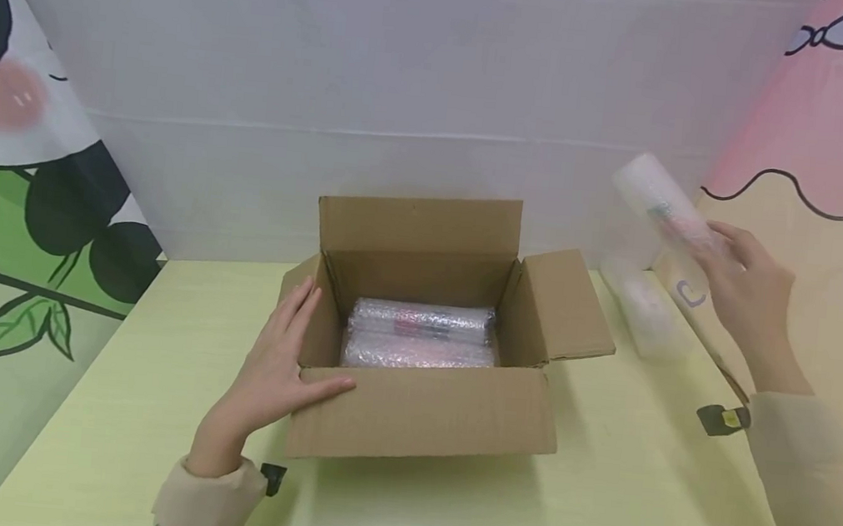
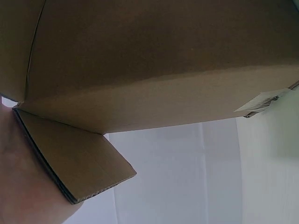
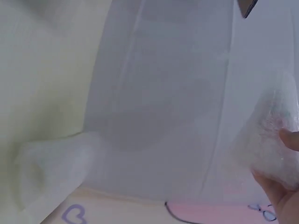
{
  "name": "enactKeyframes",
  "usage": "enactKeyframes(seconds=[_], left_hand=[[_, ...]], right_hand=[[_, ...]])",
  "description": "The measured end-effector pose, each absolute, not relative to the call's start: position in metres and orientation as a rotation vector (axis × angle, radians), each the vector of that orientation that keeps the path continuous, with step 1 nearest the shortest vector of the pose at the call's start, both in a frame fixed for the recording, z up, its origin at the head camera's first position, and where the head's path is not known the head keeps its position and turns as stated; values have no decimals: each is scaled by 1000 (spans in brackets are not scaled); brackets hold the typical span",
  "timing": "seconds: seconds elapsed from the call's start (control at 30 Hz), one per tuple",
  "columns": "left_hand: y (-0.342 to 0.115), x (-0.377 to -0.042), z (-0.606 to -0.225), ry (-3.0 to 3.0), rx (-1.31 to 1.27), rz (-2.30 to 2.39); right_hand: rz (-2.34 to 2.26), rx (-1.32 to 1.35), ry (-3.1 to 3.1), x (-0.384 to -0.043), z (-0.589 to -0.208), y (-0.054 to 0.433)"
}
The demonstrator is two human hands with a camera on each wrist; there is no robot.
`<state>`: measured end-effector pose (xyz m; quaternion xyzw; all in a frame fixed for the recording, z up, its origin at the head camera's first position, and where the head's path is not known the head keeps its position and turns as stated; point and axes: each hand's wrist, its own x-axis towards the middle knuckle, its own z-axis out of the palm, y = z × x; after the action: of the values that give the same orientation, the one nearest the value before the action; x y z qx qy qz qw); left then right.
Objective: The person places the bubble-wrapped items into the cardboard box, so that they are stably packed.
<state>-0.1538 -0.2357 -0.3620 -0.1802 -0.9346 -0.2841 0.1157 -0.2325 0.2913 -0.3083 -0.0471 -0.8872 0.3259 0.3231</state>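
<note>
An open cardboard box [image 1: 423,413] sits mid-table with its flaps spread. Inside it lie bubble-wrapped rolls [image 1: 421,353], side by side, a red and dark patch showing through the wrap. My left hand [image 1: 273,367] rests on the box's near left corner, fingers extended along the left side and thumb over the front flap. In the left wrist view, part of that hand shows beside a cardboard flap [image 2: 74,154]. Raised to the right of the box, my right hand [image 1: 751,283] grips another bubble-wrapped roll [image 1: 663,202], tilted up to the left; the right wrist view shows this roll [image 3: 268,135] too.
On the table's right edge, below the raised roll, lies another wrapped roll [image 1: 646,316]. A white sheet [image 1: 422,88] hangs behind the table [image 1: 153,407]. Cartoon-printed panels stand on the left and right. The box's right flap [image 1: 568,305] sticks out sideways.
</note>
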Motion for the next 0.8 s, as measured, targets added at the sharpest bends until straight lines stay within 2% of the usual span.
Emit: enactKeyframes(seconds=[0.27, 0.4, 0.5, 0.63, 0.8], left_hand=[[-235, -153, -363, -2722, -545, -841], [-236, -152, -363, -2722, -540, -840], [-236, -152, -363, -2724, -536, -838], [-236, -151, -363, -2715, -542, -838], [-235, -151, -363, -2692, -557, -836]], right_hand=[[975, 282, -2178, -211, -272, 231], [1491, 470, -2239, -199, -260, 204], [1781, 458, -2356, -190, -252, 183], [1628, 481, -2624, -179, -246, 153], [1444, 773, -2704, -180, -252, 119]])
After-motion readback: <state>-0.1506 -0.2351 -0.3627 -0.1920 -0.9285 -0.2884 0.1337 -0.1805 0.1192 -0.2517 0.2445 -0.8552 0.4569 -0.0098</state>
